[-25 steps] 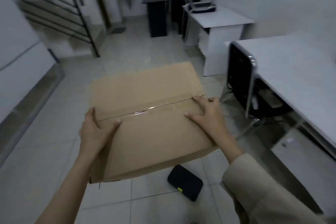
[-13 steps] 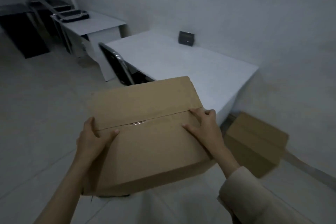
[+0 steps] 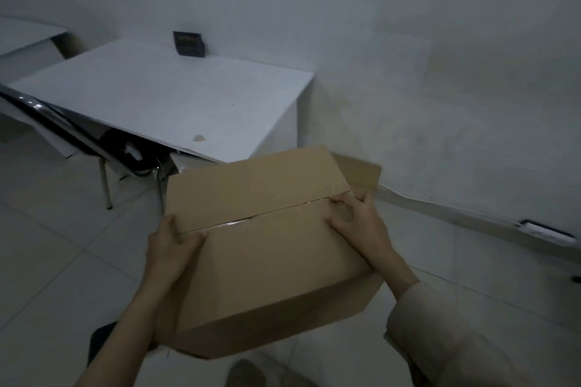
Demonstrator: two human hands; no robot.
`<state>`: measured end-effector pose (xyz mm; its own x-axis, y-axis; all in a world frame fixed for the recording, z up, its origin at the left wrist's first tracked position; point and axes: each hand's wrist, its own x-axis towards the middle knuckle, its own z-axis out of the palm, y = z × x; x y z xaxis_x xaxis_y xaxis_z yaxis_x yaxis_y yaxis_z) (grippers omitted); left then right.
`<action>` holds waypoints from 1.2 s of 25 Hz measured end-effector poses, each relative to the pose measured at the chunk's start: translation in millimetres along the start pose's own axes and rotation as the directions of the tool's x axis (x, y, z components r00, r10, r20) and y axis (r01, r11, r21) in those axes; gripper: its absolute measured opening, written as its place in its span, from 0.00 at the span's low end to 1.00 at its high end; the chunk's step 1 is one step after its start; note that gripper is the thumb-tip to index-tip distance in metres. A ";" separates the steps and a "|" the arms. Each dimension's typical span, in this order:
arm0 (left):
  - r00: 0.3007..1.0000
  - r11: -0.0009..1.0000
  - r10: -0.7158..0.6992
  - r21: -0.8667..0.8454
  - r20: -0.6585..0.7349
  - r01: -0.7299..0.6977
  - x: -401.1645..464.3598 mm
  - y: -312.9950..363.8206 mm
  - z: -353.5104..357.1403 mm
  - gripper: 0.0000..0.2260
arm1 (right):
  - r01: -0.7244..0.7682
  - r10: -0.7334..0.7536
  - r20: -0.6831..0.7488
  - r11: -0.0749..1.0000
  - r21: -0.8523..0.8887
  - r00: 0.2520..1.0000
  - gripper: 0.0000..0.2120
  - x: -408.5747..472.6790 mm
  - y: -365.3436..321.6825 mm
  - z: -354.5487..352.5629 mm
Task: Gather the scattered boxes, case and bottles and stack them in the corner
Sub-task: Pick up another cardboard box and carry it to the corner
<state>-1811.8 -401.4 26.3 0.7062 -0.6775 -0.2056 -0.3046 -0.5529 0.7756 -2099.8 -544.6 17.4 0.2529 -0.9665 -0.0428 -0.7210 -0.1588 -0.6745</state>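
I carry a large brown cardboard box (image 3: 267, 248) with a taped seam across its top, held above the floor in the middle of the head view. My left hand (image 3: 171, 245) grips its left edge, thumb on top. My right hand (image 3: 356, 223) grips its right edge, fingers curled on the top near the seam. A second brown box (image 3: 361, 174) stands on the floor by the wall, mostly hidden behind the carried one. A dark flat case (image 3: 100, 342) lies on the floor under my left forearm, partly hidden.
A white desk (image 3: 176, 97) stands against the wall at left, with a small dark object (image 3: 190, 44) at its back edge. A black chair with chrome legs (image 3: 63, 126) is tucked under it. A small white object (image 3: 545, 231) lies on the floor by the wall at right.
My view has swung further right toward the wall and desk corner. The carried box now covers most of the second box on the floor. Both hands keep the same hold.
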 end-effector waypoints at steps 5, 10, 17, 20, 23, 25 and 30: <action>0.989 0.998 0.055 -0.017 0.134 -0.053 20.2 25.9 69.6 0.34 | -0.143 0.140 -0.110 0.989 -0.023 0.984 0.18 15.6 48.1 -36.1; 0.929 0.996 0.067 0.034 0.363 -0.085 66.2 32.7 138.9 0.33 | -0.306 0.304 -0.163 0.952 0.009 0.939 0.17 41.2 98.2 -33.0; 0.806 0.974 0.014 0.174 0.591 -0.145 170.2 -11.7 258.6 0.35 | -0.519 0.535 -0.182 0.845 0.131 0.825 0.17 89.7 191.0 52.3; 0.794 0.972 -0.008 0.192 0.607 -0.137 208.5 -49.5 314.8 0.35 | -0.582 0.608 -0.182 0.793 0.182 0.773 0.18 109.0 238.5 106.9; 0.797 0.967 -0.030 0.219 0.603 -0.129 246.0 -95.5 364.2 0.36 | -0.614 0.648 -0.154 0.758 0.218 0.746 0.19 131.2 284.3 163.9; 0.805 0.960 -0.040 0.245 0.592 -0.133 268.9 -122.8 391.5 0.36 | -0.635 0.668 -0.123 0.739 0.225 0.734 0.19 143.6 308.6 197.0; 0.799 0.940 -0.042 0.295 0.600 -0.172 302.8 -173.5 444.9 0.36 | -0.671 0.685 0.017 0.708 0.221 0.728 0.24 165.0 358.5 259.1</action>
<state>-1829.4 -726.4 -436.1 0.1932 -0.8091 -0.5551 -0.5965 -0.5460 0.5883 -2149.3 -708.8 -422.5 -0.2991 -0.8091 -0.5059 -0.5375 0.5809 -0.6113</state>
